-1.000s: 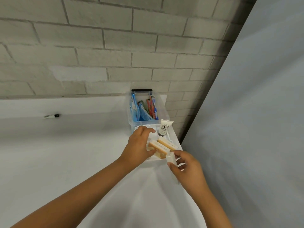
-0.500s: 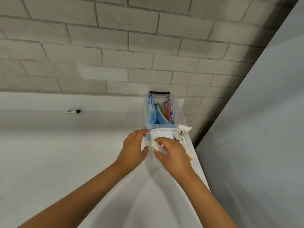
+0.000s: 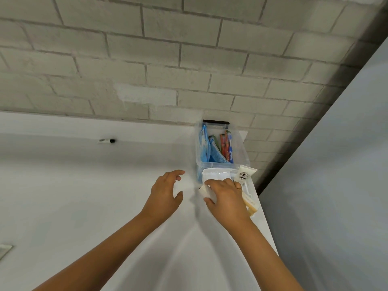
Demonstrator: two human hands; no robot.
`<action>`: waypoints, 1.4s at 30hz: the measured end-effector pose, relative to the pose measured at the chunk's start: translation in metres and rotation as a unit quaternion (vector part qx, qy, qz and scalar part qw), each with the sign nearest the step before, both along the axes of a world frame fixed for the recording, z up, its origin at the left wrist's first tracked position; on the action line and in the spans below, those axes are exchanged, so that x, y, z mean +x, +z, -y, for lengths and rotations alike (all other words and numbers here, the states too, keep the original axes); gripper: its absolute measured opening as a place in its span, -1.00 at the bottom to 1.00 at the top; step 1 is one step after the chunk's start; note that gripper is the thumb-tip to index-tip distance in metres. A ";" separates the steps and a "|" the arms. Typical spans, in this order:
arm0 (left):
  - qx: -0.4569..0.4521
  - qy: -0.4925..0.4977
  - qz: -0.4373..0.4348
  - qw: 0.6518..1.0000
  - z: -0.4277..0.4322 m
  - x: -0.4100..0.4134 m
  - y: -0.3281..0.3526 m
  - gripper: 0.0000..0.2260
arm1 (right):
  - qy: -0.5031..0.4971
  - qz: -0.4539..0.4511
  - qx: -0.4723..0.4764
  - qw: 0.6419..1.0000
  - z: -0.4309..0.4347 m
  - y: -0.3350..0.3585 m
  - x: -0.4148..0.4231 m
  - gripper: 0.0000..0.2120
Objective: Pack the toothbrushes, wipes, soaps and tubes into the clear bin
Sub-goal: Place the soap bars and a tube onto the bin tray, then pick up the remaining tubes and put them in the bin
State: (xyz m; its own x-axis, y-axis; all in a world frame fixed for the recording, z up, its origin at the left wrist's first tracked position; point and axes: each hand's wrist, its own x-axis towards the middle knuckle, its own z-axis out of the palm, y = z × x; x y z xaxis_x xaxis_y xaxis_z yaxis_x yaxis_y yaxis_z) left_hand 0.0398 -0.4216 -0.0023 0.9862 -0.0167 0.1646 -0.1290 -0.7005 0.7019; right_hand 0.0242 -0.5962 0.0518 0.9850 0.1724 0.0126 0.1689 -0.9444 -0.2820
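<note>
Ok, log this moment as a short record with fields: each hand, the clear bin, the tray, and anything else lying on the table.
left hand: open, fingers spread, above the table, holding nothing
right hand: grips a small white box at the tray's near left corner
clear bin: holds blue wipe packs and toothbrushes
white tray: just in front of the bin; white tube at its far right corner, tan soap bars along its right side
marker: on the table, far left of the bin
</note>
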 end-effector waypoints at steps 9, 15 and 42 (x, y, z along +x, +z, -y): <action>0.005 0.009 0.027 1.000 -0.015 0.004 0.002 -0.56 | 0.027 0.038 0.043 0.998 -0.006 0.001 0.008 -0.59; 0.008 0.069 0.040 0.997 -0.054 -0.007 0.010 -0.62 | 0.119 0.066 0.073 0.988 -0.041 0.007 0.020 -0.64; -0.006 0.340 -0.073 0.937 -0.363 -0.162 -0.019 -0.73 | 0.369 -0.034 0.076 0.926 -0.345 -0.046 -0.021 -0.68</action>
